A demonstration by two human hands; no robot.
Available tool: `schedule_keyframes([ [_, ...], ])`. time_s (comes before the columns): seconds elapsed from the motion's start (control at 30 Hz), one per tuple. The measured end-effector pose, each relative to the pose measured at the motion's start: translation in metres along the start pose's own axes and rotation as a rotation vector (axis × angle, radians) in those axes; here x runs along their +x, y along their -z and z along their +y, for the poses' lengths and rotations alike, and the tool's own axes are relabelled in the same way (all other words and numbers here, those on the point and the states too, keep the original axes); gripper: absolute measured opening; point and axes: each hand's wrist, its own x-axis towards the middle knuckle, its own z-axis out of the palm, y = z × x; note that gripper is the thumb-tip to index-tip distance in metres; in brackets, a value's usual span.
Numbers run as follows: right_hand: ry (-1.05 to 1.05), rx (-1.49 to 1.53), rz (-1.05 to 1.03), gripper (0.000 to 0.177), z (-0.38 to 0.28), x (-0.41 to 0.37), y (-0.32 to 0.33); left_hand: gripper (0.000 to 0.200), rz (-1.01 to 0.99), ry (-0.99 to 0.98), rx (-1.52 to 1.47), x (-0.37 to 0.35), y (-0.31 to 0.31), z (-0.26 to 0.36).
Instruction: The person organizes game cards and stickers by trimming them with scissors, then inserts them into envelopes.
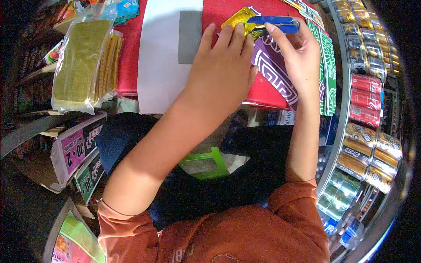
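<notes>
My right hand (302, 52) is closed around a blue stapler (274, 20), its thumb along the near side. The stapler's front end reaches over the edge of a shiny gold embossed piece (234, 17). Fingertips of my left hand (223, 59) rest on that gold piece, fingers stretched and apart, thumb away to the side. Under and beside the stapler lies purple patterned paper (276, 72) with white lines. Whether the stapler's jaws grip the gold piece is hidden by my fingers.
A white sheet (160, 65) with a grey rectangle (190, 37) lies on the red surface (129, 65). Plastic-wrapped gold pieces (81, 61) are stacked at left. Green patterned paper (328, 65) lies right, beside shelves of packed cans (366, 101). A green plastic frame (206, 163) shows below.
</notes>
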Motion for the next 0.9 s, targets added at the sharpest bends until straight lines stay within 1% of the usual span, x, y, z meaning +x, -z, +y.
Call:
schedule_keyframes([
  [0.07,0.044,0.046,0.008,0.019,0.001,0.001,-0.003,0.052,0.0,-0.003,0.005,0.0,0.0,0.001],
  [0.17,0.005,-0.016,-0.025,0.02,0.003,0.0,0.001,0.053,-0.001,-0.005,0.014,0.0,-0.001,0.001],
  [0.37,0.051,-0.058,-0.033,0.024,-0.003,-0.001,-0.003,0.054,-0.002,0.001,0.018,0.0,-0.001,0.003],
  [0.47,0.087,-0.122,-0.037,0.025,-0.011,-0.001,-0.005,0.054,-0.011,0.0,0.03,-0.001,-0.002,0.003],
  [0.57,0.176,-0.188,-0.038,0.027,-0.008,0.0,-0.005,0.052,-0.004,-0.006,0.023,-0.001,-0.002,0.002],
  [0.67,0.24,-0.354,-0.054,0.017,-0.04,-0.008,-0.002,0.051,-0.005,-0.014,0.015,-0.001,-0.002,0.001],
  [0.77,0.29,-0.42,0.046,0.012,-0.041,-0.011,-0.01,0.051,-0.016,-0.021,0.024,-0.002,-0.001,0.001],
  [0.87,0.096,-0.235,-0.056,0.026,-0.011,-0.002,-0.001,0.05,-0.021,-0.022,0.041,-0.002,-0.001,0.0],
  [0.9,0.068,-0.126,-0.059,0.026,-0.001,0.001,0.001,0.05,-0.014,-0.022,0.043,-0.002,-0.002,0.0],
])
